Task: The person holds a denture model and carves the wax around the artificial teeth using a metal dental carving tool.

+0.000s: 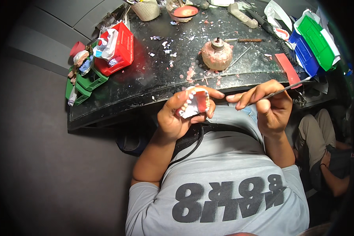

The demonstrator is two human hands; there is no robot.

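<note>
My left hand (176, 117) grips a dental model (193, 104) of white plaster with red-pink wax and a row of pale teeth, held just off the bench's near edge. Its thumb and fingers wrap round the sides of the model. In my right hand (274, 108) is a thin metal wax-carving tool (285, 88), slanting up to the right between thumb and fingers. The right fingertips point toward the model, a small gap away from the left fingers. Beyond the hands stands a wax-spattered spirit burner (217, 55) with a metal neck.
Wax crumbs and white scraps litter the dark bench (153, 78). A red bin (124, 49) and green bins (94, 80) stand left; blue (303, 51) and green (316, 39) bins stand right, near a pink wax sheet (287, 69). Another person's legs (318, 135) show at right.
</note>
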